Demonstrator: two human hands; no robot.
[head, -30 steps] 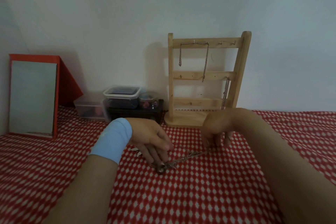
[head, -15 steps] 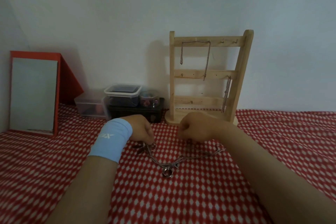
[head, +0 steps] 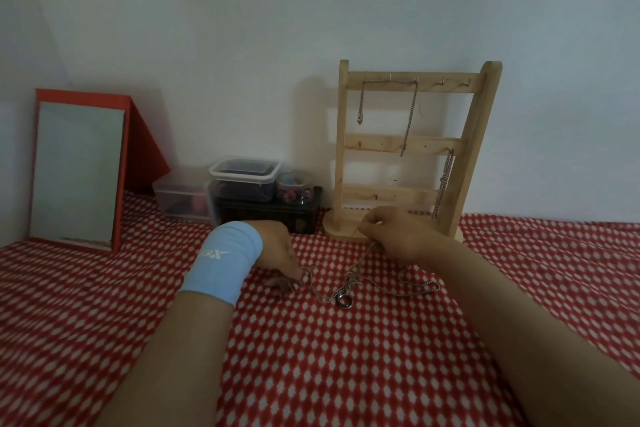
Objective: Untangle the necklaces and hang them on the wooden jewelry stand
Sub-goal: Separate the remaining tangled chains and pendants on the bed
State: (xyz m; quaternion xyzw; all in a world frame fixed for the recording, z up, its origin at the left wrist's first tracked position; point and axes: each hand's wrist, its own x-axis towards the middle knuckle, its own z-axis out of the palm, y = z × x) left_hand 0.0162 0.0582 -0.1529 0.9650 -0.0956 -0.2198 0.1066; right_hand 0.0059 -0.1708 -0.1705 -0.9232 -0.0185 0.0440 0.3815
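A tangle of thin silver necklaces [head: 349, 282] with a ring pendant [head: 343, 300] lies on the red checked cloth between my hands. My left hand [head: 278, 250], above a blue wristband, pinches one end of a chain down near the cloth. A strand runs up from the knot to my right hand [head: 394, 236], which pinches it just in front of the wooden jewelry stand [head: 408, 142]. One loop trails off to the right [head: 426, 286]. Two chains hang on the stand: one from the top bar [head: 410, 114], one at the right post [head: 445, 184].
A red-framed mirror [head: 78, 170] leans at the back left. Clear plastic boxes [head: 242, 177] and a small jar [head: 294, 185] sit on a dark box [head: 266, 211] against the wall, left of the stand. The checked cloth [head: 346, 357] covers the whole surface.
My right hand has lifted a strand up and back toward the stand. The chains have spread out between my hands, and the pendant has slid slightly right.
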